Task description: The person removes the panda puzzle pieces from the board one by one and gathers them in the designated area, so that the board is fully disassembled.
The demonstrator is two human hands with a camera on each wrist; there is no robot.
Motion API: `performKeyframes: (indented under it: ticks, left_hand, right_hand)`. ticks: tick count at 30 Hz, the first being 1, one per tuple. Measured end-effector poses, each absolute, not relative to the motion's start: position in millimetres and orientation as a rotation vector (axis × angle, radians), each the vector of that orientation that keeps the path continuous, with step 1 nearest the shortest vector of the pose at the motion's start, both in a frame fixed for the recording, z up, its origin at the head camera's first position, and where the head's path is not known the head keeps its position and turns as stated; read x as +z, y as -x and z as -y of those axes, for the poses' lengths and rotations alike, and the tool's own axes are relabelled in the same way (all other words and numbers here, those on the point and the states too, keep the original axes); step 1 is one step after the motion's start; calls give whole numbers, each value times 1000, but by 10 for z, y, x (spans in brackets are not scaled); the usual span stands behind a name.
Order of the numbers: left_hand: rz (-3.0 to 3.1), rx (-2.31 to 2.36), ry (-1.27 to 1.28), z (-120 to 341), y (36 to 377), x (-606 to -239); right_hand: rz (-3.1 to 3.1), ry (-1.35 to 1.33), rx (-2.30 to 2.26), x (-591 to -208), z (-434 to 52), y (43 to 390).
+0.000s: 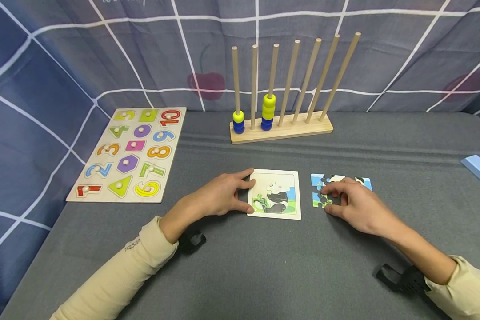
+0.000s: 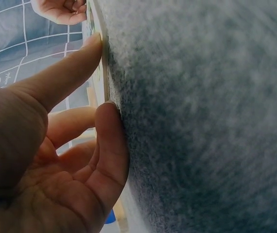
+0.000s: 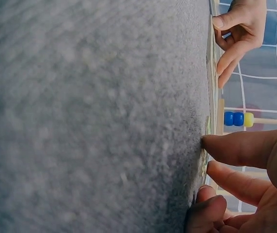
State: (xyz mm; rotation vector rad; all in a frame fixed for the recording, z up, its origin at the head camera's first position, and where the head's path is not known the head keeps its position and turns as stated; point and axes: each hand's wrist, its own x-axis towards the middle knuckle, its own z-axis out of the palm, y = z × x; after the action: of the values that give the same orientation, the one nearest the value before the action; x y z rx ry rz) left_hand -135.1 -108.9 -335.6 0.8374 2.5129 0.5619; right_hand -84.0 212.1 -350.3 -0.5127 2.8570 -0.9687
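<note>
A small square puzzle board [image 1: 263, 181] with a partly filled panda picture lies flat in front of me. My left hand [image 1: 223, 194] holds its left edge, thumb at the near corner and index finger at the far corner. In the left wrist view the thumb [image 2: 75, 70] presses along the board's edge, another finger bent beside it. To the right, my right hand [image 1: 354, 206] reaches over a group of loose jigsaw pieces [image 1: 317, 179], partly hidden beneath it. Its thumb and index finger pinch a green puzzle piece [image 1: 326, 200] low at the table.
A wooden bead rack [image 1: 282, 133] with upright pegs and yellow and blue beads stands behind the board. A number-and-shape peg puzzle [image 1: 128, 153] lies at the left. A light blue block [image 1: 479, 168] sits at the far right. Patterned cloth [image 1: 152, 53] hangs behind the grey table [image 1: 240, 266].
</note>
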Motion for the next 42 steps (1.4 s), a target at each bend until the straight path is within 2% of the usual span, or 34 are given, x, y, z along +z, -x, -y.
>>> performKeyframes:
  ticks: [42]
  left_hand:
    - [-2502,564,-809,1091,1352,-3349]
  right_hand:
    - [-2843,513,-1045,-3447,-2059,859]
